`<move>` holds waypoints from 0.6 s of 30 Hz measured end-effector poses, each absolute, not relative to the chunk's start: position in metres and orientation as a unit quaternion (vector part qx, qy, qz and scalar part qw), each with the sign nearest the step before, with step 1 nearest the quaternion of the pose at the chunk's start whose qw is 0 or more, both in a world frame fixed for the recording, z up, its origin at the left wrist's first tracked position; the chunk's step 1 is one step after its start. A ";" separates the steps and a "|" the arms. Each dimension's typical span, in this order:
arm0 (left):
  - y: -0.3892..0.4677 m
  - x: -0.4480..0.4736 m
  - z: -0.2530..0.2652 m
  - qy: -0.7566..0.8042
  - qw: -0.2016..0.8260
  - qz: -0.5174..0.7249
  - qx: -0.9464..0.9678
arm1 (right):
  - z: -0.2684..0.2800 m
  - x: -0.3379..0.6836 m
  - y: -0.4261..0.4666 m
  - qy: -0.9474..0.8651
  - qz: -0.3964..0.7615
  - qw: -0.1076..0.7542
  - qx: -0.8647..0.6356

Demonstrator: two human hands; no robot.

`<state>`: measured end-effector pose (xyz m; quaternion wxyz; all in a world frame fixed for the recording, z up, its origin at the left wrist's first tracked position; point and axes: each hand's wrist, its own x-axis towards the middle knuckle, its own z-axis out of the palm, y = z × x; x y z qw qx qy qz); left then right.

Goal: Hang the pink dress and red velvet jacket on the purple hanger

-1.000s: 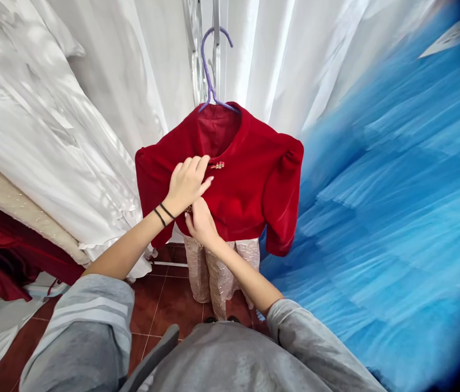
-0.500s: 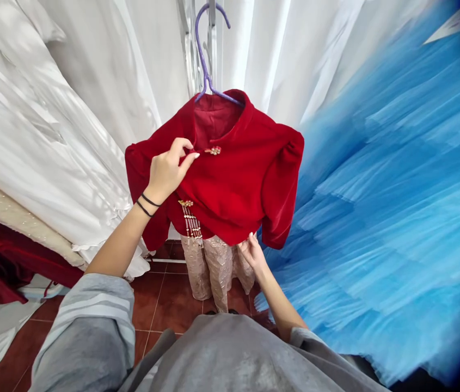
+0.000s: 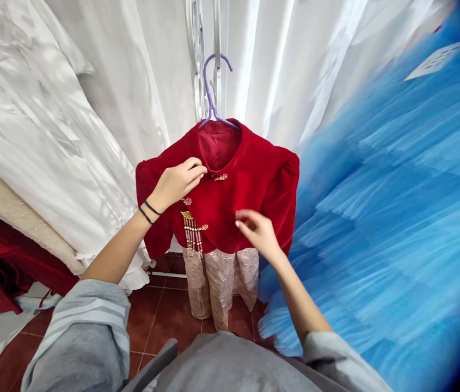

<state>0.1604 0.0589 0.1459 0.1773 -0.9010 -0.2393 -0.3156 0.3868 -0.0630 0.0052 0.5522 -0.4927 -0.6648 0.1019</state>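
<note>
A red velvet jacket (image 3: 230, 209) with a stand collar and puffed sleeves hangs on a purple hanger (image 3: 208, 92). My left hand (image 3: 178, 182) is closed at the front edge just below the collar, its fingertips pinching the cloth. Close to those fingers sits a jewelled clasp (image 3: 220, 177). Further down the front, a gold ornament (image 3: 188, 215) carries a beaded tassel (image 3: 192, 239). My right hand (image 3: 259, 231) hovers before the lower right of the jacket, its fingers bent and apart, with nothing in them. Below the jacket shows a pinkish patterned skirt (image 3: 218, 277).
White garments (image 3: 21, 136) hang at the left, above dark red cloth (image 3: 5, 261). A big blue tulle dress (image 3: 376, 218) fills the right side. Behind the hanger stands a metal rack (image 3: 197, 60); the floor has red tiles (image 3: 168, 316).
My right hand has let go of the jacket's hem and risen in front of it. The hem has dropped straight and more clasps show. The jacket sits lower in view.
</note>
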 end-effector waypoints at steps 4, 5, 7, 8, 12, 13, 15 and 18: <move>0.057 0.173 0.158 -0.217 0.257 -0.313 -0.888 | 0.096 0.379 -0.034 -0.693 -0.110 0.521 -0.486; 0.057 0.177 0.160 -0.209 0.263 -0.307 -0.890 | 0.110 0.378 -0.026 -0.713 -0.145 0.485 -0.485; 0.058 0.182 0.164 -0.198 0.262 -0.301 -0.895 | 0.128 0.378 -0.011 -0.745 -0.177 0.416 -0.491; 0.060 0.183 0.166 -0.198 0.254 -0.307 -0.896 | 0.133 0.378 -0.006 -0.753 -0.187 0.396 -0.491; 0.072 0.182 0.173 -0.239 0.187 -0.411 -0.860 | 0.144 0.378 0.004 -0.731 -0.191 0.491 -0.433; 0.075 0.181 0.173 -0.252 0.171 -0.437 -0.847 | 0.146 0.377 0.006 -0.715 -0.186 0.528 -0.420; 0.080 0.181 0.173 -0.271 0.154 -0.458 -0.833 | 0.148 0.375 0.013 -0.696 -0.170 0.554 -0.424; 0.083 0.181 0.168 -0.281 0.172 -0.440 -0.836 | 0.148 0.374 0.029 -0.699 -0.148 0.513 -0.476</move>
